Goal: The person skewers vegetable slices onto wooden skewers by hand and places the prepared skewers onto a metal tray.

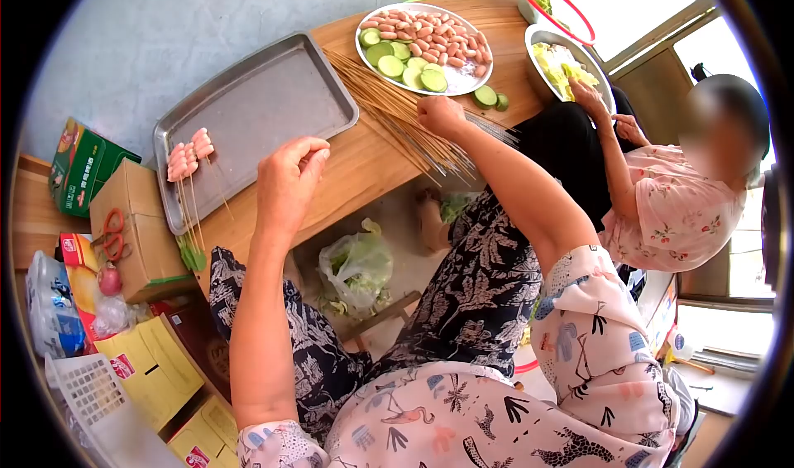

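Note:
My left hand (289, 182) is raised beside the near right corner of the grey metal tray (256, 96), fingers curled toward the thumb, with nothing visible in them. My right hand (442, 118) is closed over the loose bamboo skewers (389, 108), its fingertips among the sticks; the exact grip is partly hidden. At the tray's left end lie several skewers threaded with pink mini sausages (184, 162), their bare sticks over the rim. Beyond the skewers stands a white plate (463, 87) holding small sausages (434, 33) and cucumber slices (390, 66).
On the right, a person (662, 195) reaches into a metal bowl of pale leaves (566, 64). Cucumber pieces (486, 96) lie on the wooden table (364, 166). Below is a plastic bag of greens (356, 265). Red scissors (114, 235) rest by a cardboard box (145, 220) at left.

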Available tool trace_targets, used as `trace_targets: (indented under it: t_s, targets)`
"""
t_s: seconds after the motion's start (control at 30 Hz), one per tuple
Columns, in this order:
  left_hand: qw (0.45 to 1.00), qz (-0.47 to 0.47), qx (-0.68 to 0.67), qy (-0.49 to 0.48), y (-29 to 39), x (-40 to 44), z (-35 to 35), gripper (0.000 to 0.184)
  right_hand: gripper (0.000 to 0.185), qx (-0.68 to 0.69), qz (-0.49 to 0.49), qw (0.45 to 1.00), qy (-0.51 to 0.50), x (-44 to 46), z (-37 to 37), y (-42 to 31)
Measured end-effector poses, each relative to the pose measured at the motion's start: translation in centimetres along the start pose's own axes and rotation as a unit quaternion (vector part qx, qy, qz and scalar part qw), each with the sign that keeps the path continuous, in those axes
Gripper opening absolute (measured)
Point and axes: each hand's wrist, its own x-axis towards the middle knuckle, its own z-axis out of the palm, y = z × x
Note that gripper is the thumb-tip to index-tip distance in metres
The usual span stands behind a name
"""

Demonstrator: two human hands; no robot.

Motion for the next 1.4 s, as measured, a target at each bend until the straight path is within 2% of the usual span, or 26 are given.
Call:
trace_targets:
  t_s: [0.1,0.17,0.23,0.3,0.33,0.37,0.43,0.47,0.53,0.57,0.63,0.77,0.9,0.93,0.97,1.03,1.07,1.1,1.17,1.2,1.23,1.27,1.3,1.37,1.4]
  targets:
    - [0.999,-0.018,-0.028,-0.006,0.1,-0.1,0.0,0.013,0.020,0.077,-0.024,0.995,0.060,-0.4,-0.9,0.3]
    - [0.997,-0.037,-0.066,0.003,0.0,0.0,0.3,0.013,0.017,0.115,0.005,0.976,0.183,0.2,-1.5,1.0]
    - [0.998,-0.032,-0.052,-0.004,0.1,0.0,0.3,0.014,0.016,0.193,-0.013,0.953,0.233,1.2,-2.1,2.4]
    - [0.999,-0.033,-0.036,-0.013,0.3,0.0,0.2,0.014,0.014,0.284,0.000,0.930,0.231,2.8,-1.7,4.0]
    - [0.999,-0.037,-0.035,-0.014,0.5,0.0,0.2,0.014,0.016,0.269,-0.009,0.925,0.267,3.7,-1.0,5.3]
    - [0.998,-0.040,-0.035,-0.015,0.6,0.1,0.4,0.014,0.025,0.309,0.035,0.925,0.220,4.9,-0.4,6.4]
    - [0.999,-0.039,-0.036,-0.013,0.6,0.4,0.5,0.014,0.039,0.248,0.050,0.948,0.194,5.0,-0.8,6.5]
    - [0.999,-0.037,-0.038,-0.011,0.7,0.6,0.5,0.014,0.039,0.249,0.049,0.948,0.193,5.4,-1.0,6.3]
    - [0.999,-0.037,-0.035,-0.008,0.8,0.8,0.5,0.014,0.066,0.146,0.091,0.977,0.128,6.2,-1.1,5.9]
    - [0.999,-0.036,-0.033,-0.007,0.8,0.9,0.5,0.014,0.066,0.146,0.091,0.977,0.127,6.6,-1.0,5.5]
    - [0.999,-0.037,-0.030,-0.007,0.8,1.1,0.5,0.014,0.093,0.096,0.073,0.980,0.160,7.4,-0.3,5.1]
    - [0.999,-0.038,-0.036,-0.006,0.8,1.2,0.3,0.014,0.105,0.045,0.108,0.986,0.118,8.1,-0.5,4.3]
    - [0.998,-0.041,-0.048,-0.001,0.8,1.3,0.2,0.014,0.084,0.117,0.077,0.983,0.120,8.7,-0.9,5.3]
    - [0.997,-0.041,-0.065,-0.001,0.7,1.4,0.2,0.014,0.068,0.146,0.064,0.976,0.151,9.2,-0.9,5.6]
    - [0.996,-0.040,-0.082,0.001,0.6,1.5,0.1,0.015,0.055,0.160,0.022,0.961,0.226,9.4,-0.6,5.7]
    - [0.992,-0.058,-0.115,-0.005,0.5,1.7,-0.1,0.018,0.044,0.381,-0.014,0.918,0.112,6.8,-4.4,2.7]
    - [0.986,-0.081,-0.147,-0.013,0.3,1.8,-0.3,0.022,0.034,0.491,-0.051,0.867,0.065,4.2,-6.9,0.0]
    - [0.986,-0.078,-0.146,-0.006,0.1,2.0,-0.4,0.022,0.036,0.546,-0.075,0.834,0.025,2.6,-8.2,-1.9]
    - [0.952,-0.088,-0.293,-0.010,-0.2,2.2,-0.7,0.043,0.043,0.625,-0.147,0.766,-0.026,-1.1,-10.4,-6.1]
    - [0.953,-0.087,-0.291,-0.001,0.0,2.2,-0.8,0.043,0.048,0.636,-0.163,0.754,-0.037,-3.0,-11.2,-8.0]
    - [0.926,-0.111,-0.361,0.010,0.3,2.2,-0.8,0.053,0.054,0.646,-0.179,0.740,-0.050,-4.7,-11.7,-9.8]
    - [0.893,-0.133,-0.428,0.021,0.6,2.2,-0.9,0.064,0.055,0.644,-0.188,0.737,-0.075,-6.1,-11.8,-11.4]
    - [0.895,-0.133,-0.424,0.029,0.4,2.2,-0.8,0.064,0.055,0.639,-0.177,0.745,-0.070,-6.7,-10.9,-12.7]
    - [0.855,-0.129,-0.502,0.029,-0.4,2.1,-0.2,0.074,0.055,0.607,-0.187,0.771,-0.041,-8.1,-9.3,-15.0]
    - [0.842,-0.136,-0.520,0.045,-0.7,2.1,0.0,0.066,0.056,0.590,-0.202,0.782,-0.017,-8.3,-8.1,-15.9]
